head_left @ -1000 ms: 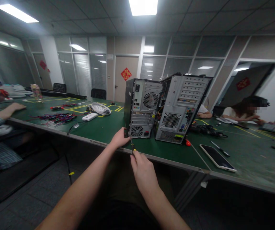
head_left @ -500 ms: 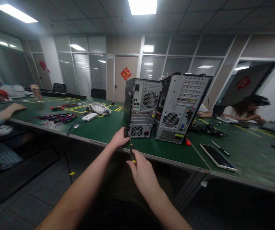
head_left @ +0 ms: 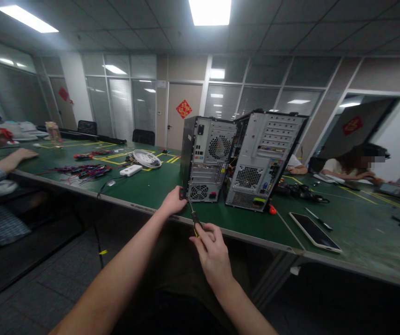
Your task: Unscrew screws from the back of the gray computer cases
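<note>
Two computer towers stand on the green table, backs toward me. My right hand (head_left: 214, 251) is closed around the black-and-yellow handle of a screwdriver (head_left: 196, 220), whose shaft slants up to the lower left rear corner of the smaller computer tower (head_left: 205, 174). At that same corner, my left hand (head_left: 173, 201) is closed against the tower's side, its fingertips partly hidden. Whether the screwdriver's tip sits in a screw is too small to tell. The larger computer tower (head_left: 256, 160) stands just to the right, with an orange-red object (head_left: 272, 210) by its foot.
A phone (head_left: 314, 231) and a pen-like tool (head_left: 318, 218) lie on the right, black cables (head_left: 301, 191) behind them. On the left are a bundle of coloured wires (head_left: 84, 171), a white power strip (head_left: 130, 170) and a white basket (head_left: 147, 158). Other people sit at both sides.
My right hand has shifted slightly right and down, its fingers loosened and regripped on the screwdriver, which now leans more. My left hand stays at the tower's corner.
</note>
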Motion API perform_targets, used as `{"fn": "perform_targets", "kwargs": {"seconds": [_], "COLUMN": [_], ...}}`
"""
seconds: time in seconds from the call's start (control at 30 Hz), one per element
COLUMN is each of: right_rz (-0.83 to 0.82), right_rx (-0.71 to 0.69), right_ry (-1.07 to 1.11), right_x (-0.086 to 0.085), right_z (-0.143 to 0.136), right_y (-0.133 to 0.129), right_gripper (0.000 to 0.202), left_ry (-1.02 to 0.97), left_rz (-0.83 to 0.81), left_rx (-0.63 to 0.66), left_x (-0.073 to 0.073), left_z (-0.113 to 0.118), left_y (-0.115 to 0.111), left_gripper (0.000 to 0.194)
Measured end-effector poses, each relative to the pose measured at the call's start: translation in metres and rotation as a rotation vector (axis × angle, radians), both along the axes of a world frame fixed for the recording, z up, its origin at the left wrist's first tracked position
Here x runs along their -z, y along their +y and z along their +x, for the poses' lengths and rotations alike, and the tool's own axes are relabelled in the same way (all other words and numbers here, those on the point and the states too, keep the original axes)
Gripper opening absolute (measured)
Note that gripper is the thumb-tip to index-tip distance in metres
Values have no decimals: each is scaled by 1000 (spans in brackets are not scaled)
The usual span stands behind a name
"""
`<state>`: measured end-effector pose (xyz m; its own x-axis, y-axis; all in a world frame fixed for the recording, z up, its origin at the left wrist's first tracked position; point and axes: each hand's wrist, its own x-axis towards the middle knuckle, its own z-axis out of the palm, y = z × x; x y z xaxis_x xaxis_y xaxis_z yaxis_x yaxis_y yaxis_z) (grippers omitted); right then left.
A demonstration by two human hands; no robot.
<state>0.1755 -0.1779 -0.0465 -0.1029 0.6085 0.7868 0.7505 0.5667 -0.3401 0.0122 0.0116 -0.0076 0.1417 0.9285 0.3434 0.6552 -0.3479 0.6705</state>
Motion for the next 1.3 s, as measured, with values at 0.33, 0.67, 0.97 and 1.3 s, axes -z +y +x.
{"fn": "perform_targets", "kwargs": {"seconds": [0.33, 0.67, 0.97, 1.3], "right_rz": [171, 159, 173, 178], "right_rx": [-35, -33, -19, -16], "right_ry": [-122, -99, -99, -65], "right_x": [44, 42, 36, 27], "right_z": [10, 10, 11, 8], "right_y": [7, 6, 4, 3], "right_gripper": [45, 45, 47, 38], "left_ry": [10, 4, -4, -1], "left_rz": [51, 45, 37, 31], "left_rx": [81, 75, 75, 73], "left_x": [3, 4, 4, 3], "left_z": [-2, -2, -3, -3], "left_y": [-2, 1, 0, -2], "left_gripper": [59, 61, 61, 60]}}
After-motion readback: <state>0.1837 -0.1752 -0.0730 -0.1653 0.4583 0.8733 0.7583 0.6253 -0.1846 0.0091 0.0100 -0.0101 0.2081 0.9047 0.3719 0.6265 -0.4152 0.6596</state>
